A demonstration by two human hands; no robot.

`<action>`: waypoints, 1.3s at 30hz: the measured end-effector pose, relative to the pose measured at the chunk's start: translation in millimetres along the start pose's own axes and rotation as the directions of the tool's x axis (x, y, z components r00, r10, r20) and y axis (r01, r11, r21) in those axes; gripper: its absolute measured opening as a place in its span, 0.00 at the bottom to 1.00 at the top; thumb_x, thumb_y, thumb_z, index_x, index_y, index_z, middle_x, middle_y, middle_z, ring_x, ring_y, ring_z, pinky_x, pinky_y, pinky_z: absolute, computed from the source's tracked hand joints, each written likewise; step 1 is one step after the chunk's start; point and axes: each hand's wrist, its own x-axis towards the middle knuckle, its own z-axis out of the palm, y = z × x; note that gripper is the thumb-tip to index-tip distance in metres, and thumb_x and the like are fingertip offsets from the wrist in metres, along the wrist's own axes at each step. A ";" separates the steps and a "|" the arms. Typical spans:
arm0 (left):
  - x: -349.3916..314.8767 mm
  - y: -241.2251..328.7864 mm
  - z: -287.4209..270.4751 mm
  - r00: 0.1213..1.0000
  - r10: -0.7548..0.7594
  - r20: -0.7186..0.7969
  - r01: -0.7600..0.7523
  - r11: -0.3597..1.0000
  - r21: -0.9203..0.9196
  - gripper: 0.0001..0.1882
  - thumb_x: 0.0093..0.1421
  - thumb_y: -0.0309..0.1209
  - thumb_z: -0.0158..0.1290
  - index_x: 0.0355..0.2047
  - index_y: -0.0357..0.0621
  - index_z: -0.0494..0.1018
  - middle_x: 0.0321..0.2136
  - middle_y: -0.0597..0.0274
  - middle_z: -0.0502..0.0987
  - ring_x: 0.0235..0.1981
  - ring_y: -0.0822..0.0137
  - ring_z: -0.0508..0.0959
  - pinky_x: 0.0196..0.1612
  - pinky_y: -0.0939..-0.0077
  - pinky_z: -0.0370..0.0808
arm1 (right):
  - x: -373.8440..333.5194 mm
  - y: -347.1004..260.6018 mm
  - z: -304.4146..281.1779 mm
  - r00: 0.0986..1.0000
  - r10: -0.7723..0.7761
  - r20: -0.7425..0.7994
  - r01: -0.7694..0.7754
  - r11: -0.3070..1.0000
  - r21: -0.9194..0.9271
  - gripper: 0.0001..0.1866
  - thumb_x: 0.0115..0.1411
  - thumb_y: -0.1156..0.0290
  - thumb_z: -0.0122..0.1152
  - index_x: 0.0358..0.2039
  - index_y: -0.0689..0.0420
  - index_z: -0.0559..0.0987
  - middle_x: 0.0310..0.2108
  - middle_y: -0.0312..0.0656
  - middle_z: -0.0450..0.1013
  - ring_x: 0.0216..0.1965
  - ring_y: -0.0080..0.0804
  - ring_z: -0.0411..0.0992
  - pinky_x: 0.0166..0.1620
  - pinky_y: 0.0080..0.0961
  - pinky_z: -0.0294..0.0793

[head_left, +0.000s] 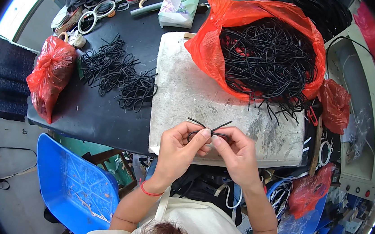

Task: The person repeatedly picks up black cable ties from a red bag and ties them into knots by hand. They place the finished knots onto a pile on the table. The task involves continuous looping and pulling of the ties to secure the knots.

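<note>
Between my two hands is a thin black cord [213, 130], crossed in the middle and looped like a small bow, its two free ends pointing up and outward. My left hand [185, 144] pinches the left side of it with thumb and fingers. On the other side my right hand [233, 149] pinches the right loop. Both hands are close together over the near edge of a worn pale board [177, 84]. Beyond them an open red plastic bag [210, 42] holds a heap of loose black cords [270, 57], some spilling over its near rim.
Bundles of looped black cord [115, 71] lie on the dark tabletop [83, 122] at left, beside a tied red bag [52, 74]. Tape rolls [87, 21] and a tissue pack [179, 5] sit at the back. A blue chair [73, 182] stands lower left; a grey machine housing [355, 110] is at right.
</note>
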 end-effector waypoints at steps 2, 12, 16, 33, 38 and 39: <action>0.3 0.4 -2.0 0.997 0.056 -0.047 -0.053 0.996 0.067 0.08 0.58 0.27 0.52 0.32 0.32 0.72 0.25 0.61 0.76 0.24 0.76 0.75 0.28 0.86 0.73 | 1.0 2.1 4.4 1.000 0.006 0.017 -0.006 1.000 0.015 0.08 0.57 0.78 0.54 0.37 0.67 0.72 0.30 0.35 0.70 0.32 0.16 0.66 0.36 0.15 0.67; 43.9 17.5 -86.8 0.546 0.826 -0.139 -0.023 0.181 0.983 0.17 0.49 0.33 0.60 0.37 0.39 0.70 0.35 0.57 0.70 0.39 0.59 0.67 0.45 0.68 0.62 | 60.9 -1.2 -56.6 0.766 -0.631 -0.119 0.135 0.340 -0.931 0.06 0.54 0.74 0.55 0.33 0.60 0.77 0.30 0.44 0.69 0.34 0.39 0.67 0.38 0.32 0.67; 34.1 25.2 -48.9 0.437 0.899 0.027 -0.232 0.084 0.969 0.17 0.49 0.25 0.58 0.39 0.38 0.69 0.38 0.55 0.70 0.45 0.57 0.67 0.49 0.67 0.61 | 66.6 4.1 -58.1 0.802 -0.595 0.061 0.106 0.041 -0.994 0.09 0.49 0.76 0.57 0.33 0.58 0.77 0.32 0.41 0.67 0.34 0.38 0.65 0.36 0.30 0.66; 0.7 13.4 11.4 0.776 0.506 0.377 -0.619 0.493 0.611 0.09 0.50 0.21 0.53 0.34 0.38 0.75 0.26 0.55 0.76 0.27 0.58 0.76 0.30 0.72 0.73 | -1.6 -14.4 -31.8 0.703 -0.650 0.289 0.516 0.186 -0.836 0.10 0.46 0.78 0.62 0.32 0.55 0.76 0.25 0.35 0.67 0.29 0.30 0.67 0.45 0.37 0.63; -5.6 20.1 -3.8 0.927 0.232 0.293 -0.361 0.763 0.537 0.06 0.55 0.22 0.51 0.34 0.35 0.73 0.27 0.59 0.77 0.25 0.73 0.76 0.28 0.82 0.72 | -1.1 -21.4 -30.5 0.721 -0.622 0.305 0.536 0.221 -0.815 0.10 0.46 0.77 0.63 0.31 0.56 0.77 0.24 0.36 0.67 0.24 0.29 0.66 0.31 0.28 0.67; -5.8 19.4 -8.2 0.957 0.136 0.257 -0.249 0.839 0.484 0.06 0.56 0.22 0.51 0.34 0.35 0.73 0.27 0.59 0.77 0.26 0.74 0.76 0.28 0.83 0.72 | 0.5 -23.5 -35.4 0.721 -0.652 0.236 0.495 0.246 -0.833 0.10 0.46 0.78 0.63 0.31 0.56 0.77 0.24 0.36 0.68 0.23 0.29 0.66 0.28 0.26 0.67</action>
